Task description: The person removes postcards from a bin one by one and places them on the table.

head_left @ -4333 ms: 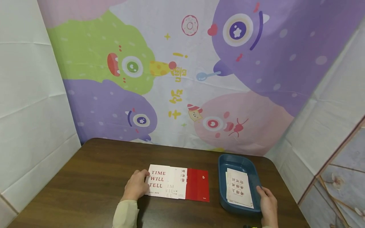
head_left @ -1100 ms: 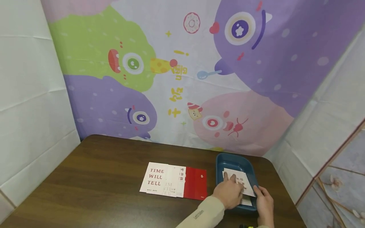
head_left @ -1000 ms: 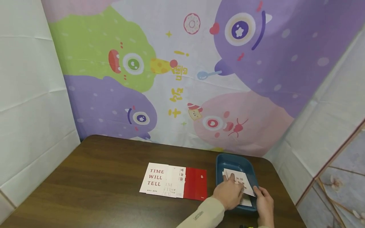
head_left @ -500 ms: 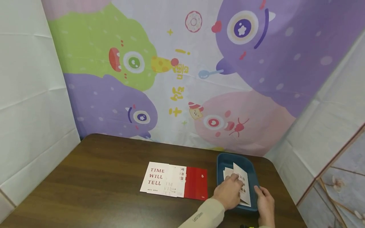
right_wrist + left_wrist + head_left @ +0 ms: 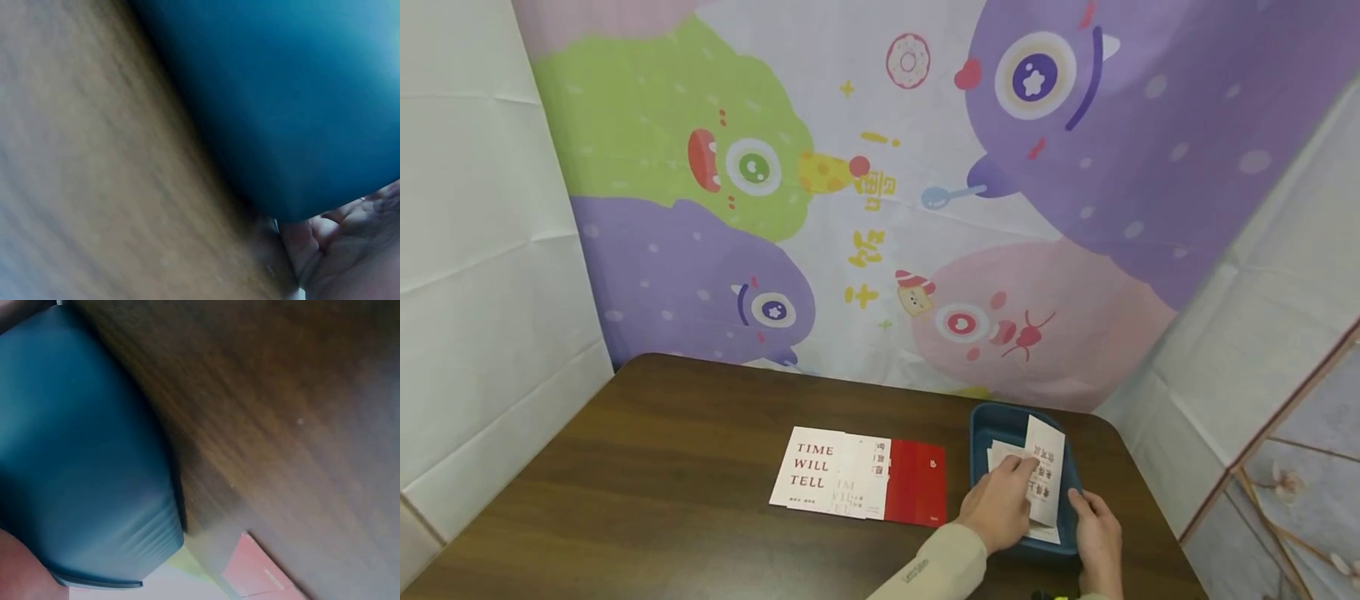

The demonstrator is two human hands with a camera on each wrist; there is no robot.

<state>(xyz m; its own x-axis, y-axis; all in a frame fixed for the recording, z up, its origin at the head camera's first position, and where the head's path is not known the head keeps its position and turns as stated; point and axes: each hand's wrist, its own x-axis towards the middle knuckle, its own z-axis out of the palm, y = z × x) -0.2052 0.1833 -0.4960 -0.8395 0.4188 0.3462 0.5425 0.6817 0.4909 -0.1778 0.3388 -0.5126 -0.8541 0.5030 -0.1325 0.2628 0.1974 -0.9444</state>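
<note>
At the bottom centre of the frame, the white cards (image 5: 811, 492) and the red card (image 5: 917, 483) lie overlapped on the table (image 5: 685, 467). To their right, the left hand (image 5: 997, 506) seems to pinch the raised card (image 5: 1048, 479), which lay flatter 1 second ago and now tilts up inside the blue tray (image 5: 998, 417), apparently parted from the card beneath (image 5: 1000, 451). Furthest right, the right hand (image 5: 1099, 533) grips the tray's right side. Count: 1 tray, 1 raised card, at least 1 under it; outside, at least 2 white, at least 1 red.
</note>
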